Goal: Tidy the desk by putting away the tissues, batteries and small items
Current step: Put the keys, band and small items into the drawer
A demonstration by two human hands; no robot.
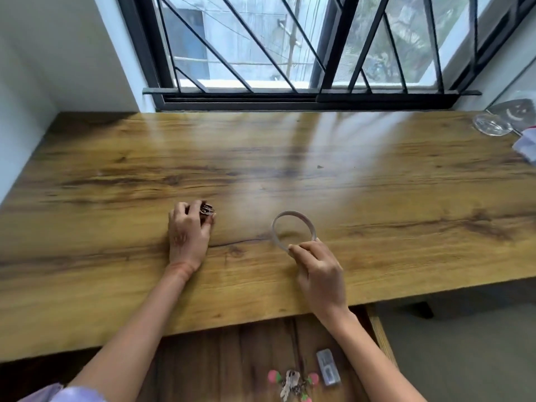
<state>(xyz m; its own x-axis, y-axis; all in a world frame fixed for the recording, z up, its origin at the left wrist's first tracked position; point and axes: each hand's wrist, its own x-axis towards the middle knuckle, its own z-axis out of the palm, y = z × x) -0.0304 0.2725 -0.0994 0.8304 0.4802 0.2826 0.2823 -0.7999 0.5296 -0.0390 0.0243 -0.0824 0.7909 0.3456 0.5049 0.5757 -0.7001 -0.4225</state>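
My left hand (188, 232) rests on the wooden desk (377, 198) with its fingers curled round a small dark clip-like item (207, 209). To the right, my right hand (317, 271) pinches the near edge of a pale ring (293, 229), thumb and fingers on its rim. The ring stands tilted, with its far side lifted above the desk top. The two hands are about a hand's width apart near the desk's front middle.
An open drawer (232, 358) below the desk's front edge holds a bunch of keys with pink charms (293, 382) and a small grey case (327, 367). At the far right stand a glass dish (491, 124) and white packets (526, 146). A barred window is behind.
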